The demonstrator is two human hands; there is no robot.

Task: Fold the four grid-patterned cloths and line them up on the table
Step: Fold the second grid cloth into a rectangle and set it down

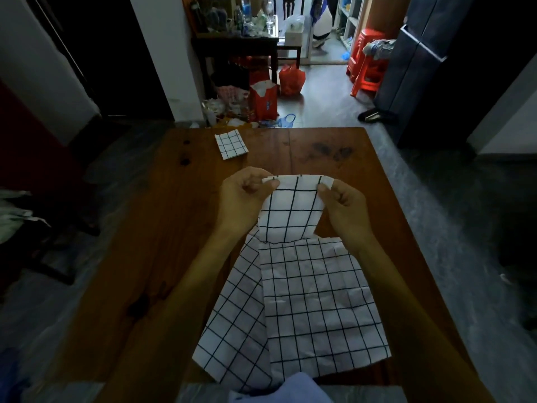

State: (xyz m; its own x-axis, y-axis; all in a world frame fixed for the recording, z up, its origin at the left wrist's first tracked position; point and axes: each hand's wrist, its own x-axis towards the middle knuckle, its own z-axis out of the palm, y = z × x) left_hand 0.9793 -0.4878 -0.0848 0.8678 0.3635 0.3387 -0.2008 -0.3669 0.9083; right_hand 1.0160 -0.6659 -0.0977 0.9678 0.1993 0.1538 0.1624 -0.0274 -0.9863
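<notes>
White black-grid cloths (316, 301), brown wooden table (180, 257), red stools (367, 64)

Folded cloth (231, 146) far edge; held cloth (292, 210) lifted; two flat cloths (313, 303) near.

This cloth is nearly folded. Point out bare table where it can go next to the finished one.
Bare wood lies right of the folded cloth along the table's far edge, and down the left side. The near middle is crowded: unfolded cloths under both hands, which hold the current cloth.

One head-worn wide-angle camera looked forward and down, close over the table (203, 257), with the room's floor (325, 91) beyond.
</notes>
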